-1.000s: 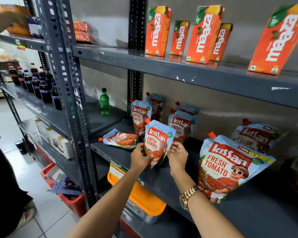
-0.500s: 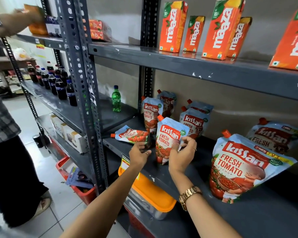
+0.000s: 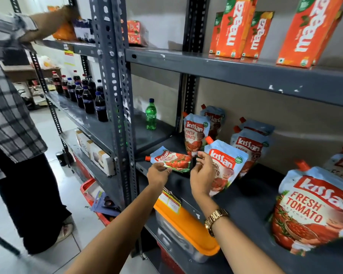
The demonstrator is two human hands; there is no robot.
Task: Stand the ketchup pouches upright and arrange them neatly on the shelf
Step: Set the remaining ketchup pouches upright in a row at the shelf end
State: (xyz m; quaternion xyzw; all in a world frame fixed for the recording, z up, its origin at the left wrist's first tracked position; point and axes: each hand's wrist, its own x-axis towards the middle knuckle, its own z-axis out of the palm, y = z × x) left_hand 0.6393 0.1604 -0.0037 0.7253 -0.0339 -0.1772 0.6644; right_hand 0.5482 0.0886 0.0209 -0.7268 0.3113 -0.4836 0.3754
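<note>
One small Kissan ketchup pouch (image 3: 171,159) lies flat at the left front of the grey shelf (image 3: 251,194), its red cap pointing left. My left hand (image 3: 157,175) has its fingertips at the pouch's near edge. My right hand (image 3: 201,173) hovers by its right end with fingers spread. Just behind that hand a small pouch (image 3: 229,161) stands upright. More small pouches (image 3: 195,135) (image 3: 249,149) stand near the back. A large pouch (image 3: 313,210) leans at the right front.
Another person (image 3: 14,115) stands at the left, reaching to an upper shelf. A steel upright (image 3: 115,95) borders the bay. A green bottle (image 3: 151,115) and cola bottles (image 3: 83,93) stand to the left. Maaza cartons (image 3: 236,26) sit above, an orange-lidded tub (image 3: 186,228) below.
Both hands let go of the small pouch, which now stands upright on its own, and moved left to the pouch lying flat. The view shifted left.
</note>
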